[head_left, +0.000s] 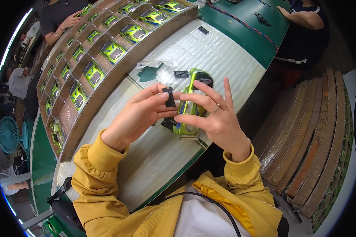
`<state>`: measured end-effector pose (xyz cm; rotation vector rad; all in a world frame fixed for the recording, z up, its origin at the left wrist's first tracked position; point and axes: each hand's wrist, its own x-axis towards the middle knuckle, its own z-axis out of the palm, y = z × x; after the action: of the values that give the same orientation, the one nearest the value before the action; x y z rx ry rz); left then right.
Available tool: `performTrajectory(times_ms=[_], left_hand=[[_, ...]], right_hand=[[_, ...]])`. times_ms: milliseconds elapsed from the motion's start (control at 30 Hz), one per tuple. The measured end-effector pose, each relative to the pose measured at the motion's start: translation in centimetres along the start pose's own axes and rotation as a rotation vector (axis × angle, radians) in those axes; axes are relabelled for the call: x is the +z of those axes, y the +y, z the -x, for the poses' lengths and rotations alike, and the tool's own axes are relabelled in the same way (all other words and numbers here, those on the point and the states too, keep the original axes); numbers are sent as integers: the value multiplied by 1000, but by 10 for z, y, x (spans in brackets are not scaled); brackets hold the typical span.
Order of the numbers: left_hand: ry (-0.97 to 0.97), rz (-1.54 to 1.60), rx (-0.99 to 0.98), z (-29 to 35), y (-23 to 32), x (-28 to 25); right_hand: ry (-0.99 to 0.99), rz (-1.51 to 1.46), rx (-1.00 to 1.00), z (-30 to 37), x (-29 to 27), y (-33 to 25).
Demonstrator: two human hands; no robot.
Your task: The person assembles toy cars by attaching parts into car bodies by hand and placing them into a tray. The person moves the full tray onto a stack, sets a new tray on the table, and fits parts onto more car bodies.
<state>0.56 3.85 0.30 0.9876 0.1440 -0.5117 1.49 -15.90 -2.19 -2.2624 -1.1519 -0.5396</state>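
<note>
A small flat black plastic piece (169, 97) is pinched between the thumb and fingers of my left hand (136, 110). Beside it, my right hand (221, 120) grips a bright green toy car (184, 107), held tilted above the table. The right index and ring-side fingers are spread over the car, and the fingertips of both hands meet near its side. Another dark part (168, 123) shows just below the car; whether it is attached I cannot tell. On the table beyond the hands lies a similar black piece (181, 74).
A divided cardboard tray (110, 73) of green toy cars fills the left. Torn plastic sheeting (156, 63) covers the green table (241, 21). One more black piece (203, 30) lies farther back. Stacked cardboard trays (308, 138) stand at right. Two people work across the table.
</note>
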Motion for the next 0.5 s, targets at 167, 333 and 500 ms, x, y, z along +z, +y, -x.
performTrajectory(times_ms=[167, 333, 500], left_hand=[[-34, 42, -30, -7, -12, -2], [-69, 97, -66, -8, -10, 10], [-171, -61, 28, -17, -23, 22]], right_hand=[[37, -261, 172, 8, 10, 10], [268, -1062, 771, 22, 5, 5], [119, -1224, 760, 15, 3, 7]])
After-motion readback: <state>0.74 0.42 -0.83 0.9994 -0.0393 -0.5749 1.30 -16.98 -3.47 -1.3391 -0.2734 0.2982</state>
